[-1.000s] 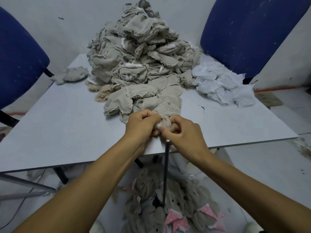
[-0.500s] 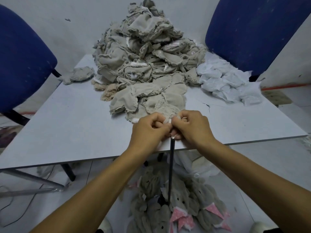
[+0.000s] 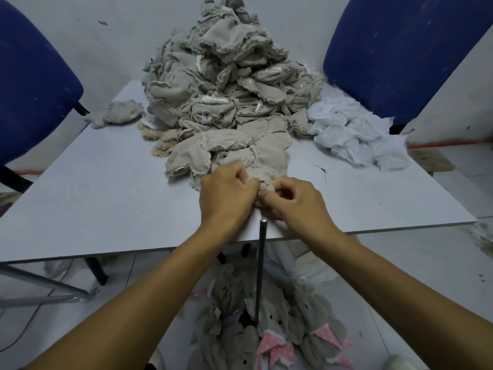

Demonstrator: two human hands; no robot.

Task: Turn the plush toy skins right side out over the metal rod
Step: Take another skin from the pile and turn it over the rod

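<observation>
Two hands (image 3: 266,201); one metal rod (image 3: 261,265); two blue chairs (image 3: 394,49); one table (image 3: 106,198)

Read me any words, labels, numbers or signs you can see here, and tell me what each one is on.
None: no readable text shows on the table, the heap of plush toy skins, the white fabric, the blue chairs or the metal rod. Small white tabs in the heap look blank or blurred.

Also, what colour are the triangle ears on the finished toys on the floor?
Pink with small white dots, seen in the head view.
</observation>
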